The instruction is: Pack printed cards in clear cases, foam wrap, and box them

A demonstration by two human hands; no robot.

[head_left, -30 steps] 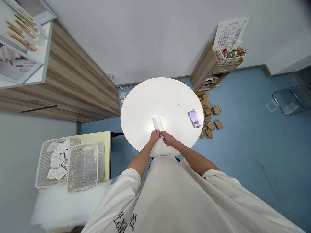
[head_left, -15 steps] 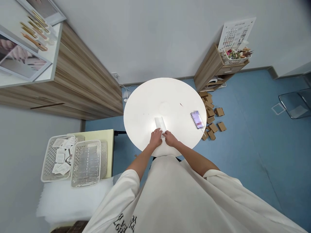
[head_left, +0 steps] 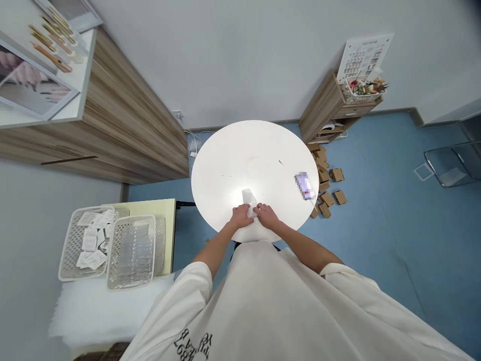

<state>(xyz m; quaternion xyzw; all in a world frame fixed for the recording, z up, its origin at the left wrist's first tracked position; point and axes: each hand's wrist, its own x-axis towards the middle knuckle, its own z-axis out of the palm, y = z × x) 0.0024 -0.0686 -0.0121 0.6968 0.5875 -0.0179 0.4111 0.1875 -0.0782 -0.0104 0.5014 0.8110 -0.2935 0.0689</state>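
Observation:
A thin, whitish wrapping sheet (head_left: 248, 195) lies near the front of the round white table (head_left: 259, 143), its far end stretching beyond my fingers. My left hand (head_left: 240, 216) is closed on the sheet's left side, thumb toward the middle. From the right, my right hand (head_left: 266, 215) pinches the near part, which looks folded or rolled. Whether anything lies inside the sheet I cannot tell. The hands are close together but apart.
A pixelated phone-like object (head_left: 305, 185) lies at the table's right, with a cable. Small brown boxes (head_left: 326, 199) are scattered on the floor. Left, a basket of white packets (head_left: 90, 243) and a basket of clear plastic pieces (head_left: 131, 250) stand above white sheets (head_left: 101, 311).
The sheet's visible far part is shorter, and its far end is closer to my hands. Its near part looks more bunched or folded. My fingers have shifted slightly; both hands stay on it.

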